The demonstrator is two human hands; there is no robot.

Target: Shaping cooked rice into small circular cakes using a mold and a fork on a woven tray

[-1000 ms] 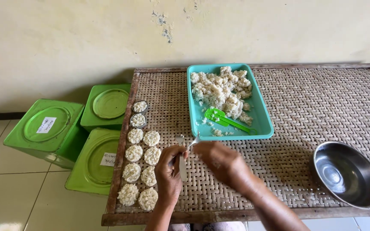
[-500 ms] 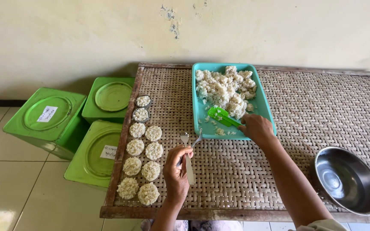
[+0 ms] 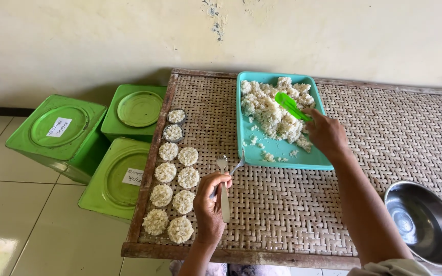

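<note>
Just bare mat between hands.

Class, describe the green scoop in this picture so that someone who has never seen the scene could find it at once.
Start at the woven tray table and find the turquoise tray at its far edge, heaped with white rice. The green scoop lies on that heap, held by the right hand. It is the only bright green plastic tool on the table; the left hand holds metal utensils.
</note>
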